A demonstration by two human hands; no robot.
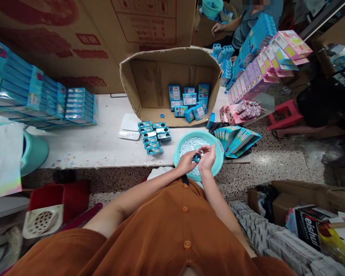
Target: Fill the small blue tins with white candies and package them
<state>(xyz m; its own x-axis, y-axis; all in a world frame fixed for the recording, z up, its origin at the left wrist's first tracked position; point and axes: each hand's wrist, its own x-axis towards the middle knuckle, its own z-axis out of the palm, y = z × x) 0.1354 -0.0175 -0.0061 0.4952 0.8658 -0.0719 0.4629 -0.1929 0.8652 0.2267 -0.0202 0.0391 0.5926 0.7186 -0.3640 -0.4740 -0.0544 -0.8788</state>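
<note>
A turquoise basin [177,148] holds many small white pieces [194,144] at the table's front edge. Over it, my left hand [186,163] is closed around a small blue box [197,157] with a dark round opening. My right hand [207,158] is cupped right beside that box, fingers curled, with something small and white at its fingertips. Left of the basin, several small blue boxes [151,145] with round openings lie in two columns. Behind them a cardboard box [149,114] lies open toward me, with several blue boxes [189,99] inside.
Blue boxes [79,105] are stacked at the left, near a turquoise bucket [36,151]. Flat blue cartons [238,141] fan out right of the basin. Pink boxes [253,78] stand behind them. A white lid [130,123] lies on the table [103,147]. Another person's hand [217,28] is at the back.
</note>
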